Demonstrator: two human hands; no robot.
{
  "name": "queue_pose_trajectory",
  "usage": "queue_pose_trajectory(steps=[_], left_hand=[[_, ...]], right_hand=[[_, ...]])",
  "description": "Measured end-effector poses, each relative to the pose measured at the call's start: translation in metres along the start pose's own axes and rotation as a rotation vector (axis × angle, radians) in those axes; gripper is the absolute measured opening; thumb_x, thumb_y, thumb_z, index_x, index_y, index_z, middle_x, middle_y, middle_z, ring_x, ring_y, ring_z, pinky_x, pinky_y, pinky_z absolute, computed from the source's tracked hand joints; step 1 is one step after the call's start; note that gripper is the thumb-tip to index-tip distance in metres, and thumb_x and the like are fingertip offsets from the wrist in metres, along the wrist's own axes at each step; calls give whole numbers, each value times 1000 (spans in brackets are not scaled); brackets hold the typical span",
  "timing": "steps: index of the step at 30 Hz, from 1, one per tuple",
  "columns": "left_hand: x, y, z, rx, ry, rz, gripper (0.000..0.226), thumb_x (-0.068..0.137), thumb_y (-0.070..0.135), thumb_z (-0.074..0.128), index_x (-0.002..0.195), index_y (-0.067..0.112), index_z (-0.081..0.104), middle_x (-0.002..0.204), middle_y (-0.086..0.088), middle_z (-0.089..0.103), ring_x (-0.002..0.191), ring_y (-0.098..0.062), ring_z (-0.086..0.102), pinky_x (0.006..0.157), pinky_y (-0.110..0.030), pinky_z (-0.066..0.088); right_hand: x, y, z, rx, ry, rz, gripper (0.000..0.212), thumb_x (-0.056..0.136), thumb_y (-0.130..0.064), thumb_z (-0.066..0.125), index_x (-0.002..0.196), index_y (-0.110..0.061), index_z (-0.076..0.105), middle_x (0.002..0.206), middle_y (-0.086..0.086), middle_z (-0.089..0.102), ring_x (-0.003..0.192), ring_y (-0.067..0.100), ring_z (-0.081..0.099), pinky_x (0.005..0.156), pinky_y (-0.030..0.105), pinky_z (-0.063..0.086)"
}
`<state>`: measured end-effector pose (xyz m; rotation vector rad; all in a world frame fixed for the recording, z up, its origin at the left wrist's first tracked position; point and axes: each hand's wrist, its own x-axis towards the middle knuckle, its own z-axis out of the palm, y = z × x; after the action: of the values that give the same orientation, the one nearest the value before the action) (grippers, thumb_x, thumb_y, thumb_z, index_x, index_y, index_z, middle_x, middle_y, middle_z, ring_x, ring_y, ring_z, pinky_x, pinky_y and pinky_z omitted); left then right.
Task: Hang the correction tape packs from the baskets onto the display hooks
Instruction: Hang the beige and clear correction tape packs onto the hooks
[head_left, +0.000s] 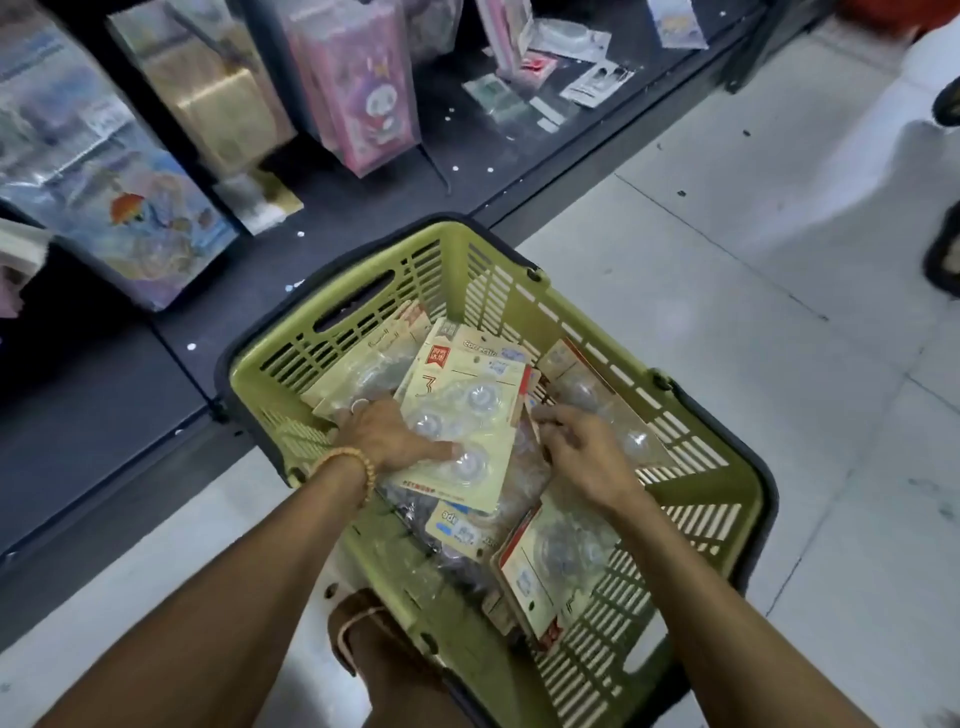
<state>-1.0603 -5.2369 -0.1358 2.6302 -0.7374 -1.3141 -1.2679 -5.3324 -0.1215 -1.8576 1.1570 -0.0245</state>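
Left hand (387, 434), beaded bracelet (347, 466) at the wrist, reaching down into a green plastic basket (691, 499) — thumb stretched across the clear blisters of the topmost correction tape pack (467, 410), the other fingers out of sight under or behind the card's left edge, apparently gripping it. Right hand (584, 447) just to the right of that pack, fingers bent and spread, tips touching the edge of the pile; whether anything is actually pinched cannot be told. Topmost pack lying face up and tilted, a cream card with three round transparent bubbles and a red label at the top corner. More packs of the same kind heaped beneath and around it inside the basket — one leaning against the right wall (602, 400), another upright near the front corner (540, 571), others at the back left (363, 358). Basket standing on pale floor tiles (779, 218), its far corner beside a dark low shelf (130, 405). On the shelf, blurred boxed goods: a pink carton (358, 93), a gold box (223, 104), a pastel illustrated box (135, 208). A sandalled foot (374, 644) below, beside the basket's near edge.
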Motion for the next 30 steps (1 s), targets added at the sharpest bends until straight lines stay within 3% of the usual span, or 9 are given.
queue_pose_trajectory(steps=[2,3,6,9,11,14,19,25,30], left_hand=[[6,-1,-3,-54,-36,3,141,18,79,86,141,21,46,141,-6,59,136,-33,48,114,-55,37],[7,0,-3,-127,-57,17,128,21,70,89,134,20,53,131,-6,66,126,-30,59,108,-51,47],[-9,10,-9,-338,-47,73,83,39,45,98,109,16,65,103,-2,74,95,-22,71,82,-36,61],[-19,18,-9,-405,11,109,53,60,18,95,102,13,64,95,-1,73,90,-20,71,71,-28,60],[-27,18,-11,-417,38,119,50,62,13,94,102,15,64,95,1,73,90,-20,71,75,-32,61],[-43,5,-22,-398,111,142,51,63,14,94,104,19,64,93,6,71,89,-18,70,74,-30,60],[-68,-4,-37,-400,221,195,58,64,11,94,112,18,63,102,4,72,95,-18,71,86,-37,60],[-85,-9,-58,-549,305,223,61,60,10,96,112,17,66,101,6,75,90,-13,73,81,-35,61],[-99,-28,-64,-720,411,214,58,61,6,95,110,18,68,100,6,77,90,-14,74,83,-39,62]], right_hand=[[3,6,3,-57,10,-4,26,103,-18,51,126,-15,63,138,6,57,129,22,52,108,46,46],[5,10,4,-34,4,32,27,101,-22,55,128,-18,59,138,5,57,127,21,54,104,45,49],[7,13,-1,118,-74,184,34,100,-32,60,129,-16,53,110,-4,67,90,6,64,71,20,51],[6,16,-11,64,-132,184,48,103,-42,52,145,-18,49,135,-3,58,118,17,58,99,29,45],[6,16,-13,-3,-171,123,33,104,-35,50,134,-22,60,135,5,60,120,23,58,106,41,45],[10,13,-13,-35,-259,47,19,94,-19,65,111,-26,69,111,-2,70,100,18,67,94,47,54],[21,-12,-1,-275,-412,84,75,77,-42,85,140,-21,49,140,0,54,137,29,45,115,44,35],[39,-2,7,-305,-366,90,92,33,-71,84,107,-21,66,108,-4,71,102,20,67,94,38,54],[32,-37,-22,-66,-250,-60,29,73,-28,89,90,-11,74,91,5,76,83,20,73,77,38,58]])
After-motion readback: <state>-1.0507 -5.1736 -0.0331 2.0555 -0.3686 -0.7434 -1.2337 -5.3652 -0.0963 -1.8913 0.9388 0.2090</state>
